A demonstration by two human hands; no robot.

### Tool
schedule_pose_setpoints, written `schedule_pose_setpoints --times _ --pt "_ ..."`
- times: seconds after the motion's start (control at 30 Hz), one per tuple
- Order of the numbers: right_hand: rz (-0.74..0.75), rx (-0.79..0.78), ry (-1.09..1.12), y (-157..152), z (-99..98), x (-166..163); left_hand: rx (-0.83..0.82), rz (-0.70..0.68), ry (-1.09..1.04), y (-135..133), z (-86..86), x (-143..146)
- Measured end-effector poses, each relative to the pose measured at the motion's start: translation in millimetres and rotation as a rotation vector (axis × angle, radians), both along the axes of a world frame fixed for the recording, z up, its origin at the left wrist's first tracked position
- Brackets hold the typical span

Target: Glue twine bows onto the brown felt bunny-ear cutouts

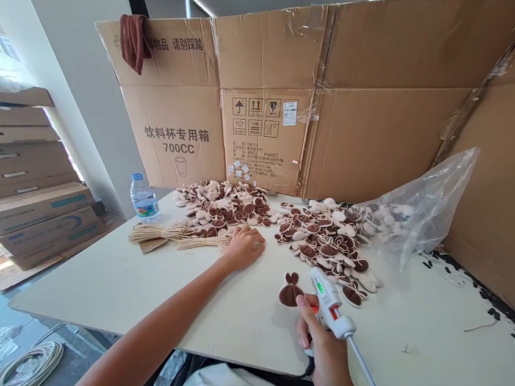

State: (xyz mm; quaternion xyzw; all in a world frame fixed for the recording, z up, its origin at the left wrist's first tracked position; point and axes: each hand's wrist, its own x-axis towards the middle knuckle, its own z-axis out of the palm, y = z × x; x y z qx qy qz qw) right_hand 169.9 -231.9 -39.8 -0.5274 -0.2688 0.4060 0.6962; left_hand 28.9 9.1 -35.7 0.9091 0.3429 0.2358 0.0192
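My right hand [324, 347] is closed around a white hot glue gun [327, 292] with a green light and a long glue stick out of its back. Close to its thumb is a brown felt piece shaped like a small animal head [290, 292]; whether the thumb touches it I cannot tell. My left hand [245, 248] is palm down with curled fingers, at the right end of a bundle of thin pale cords or sticks [201, 243]. Its fingertips are hidden. Just beyond it lies a heap of brown and cream felt pieces [219, 204].
A second felt heap [321, 236] spills from a clear plastic bag [435, 205] on the white table [173, 295]. At the left stand a water bottle [145, 198] and another pale bundle [156, 233]. Tall cardboard [383, 132] walls the back and right. Black scraps [486, 294] line the right edge.
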Motion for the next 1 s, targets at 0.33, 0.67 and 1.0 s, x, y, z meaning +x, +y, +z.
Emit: schedule_pose_setpoints --times 0.33,0.67,1.0 --pt "0.012 -0.003 0.011 -1 4.2 0 -0.499 -0.120 -0.537 -14 25.9 -1" --pt "0.018 -0.007 -0.051 -1 5.6 1 -1.163 -0.497 -0.707 -72 65.0 5" --pt "0.011 -0.008 -0.018 -2 7.1 0 -1.155 -0.522 -0.606 -75 68.6 4"
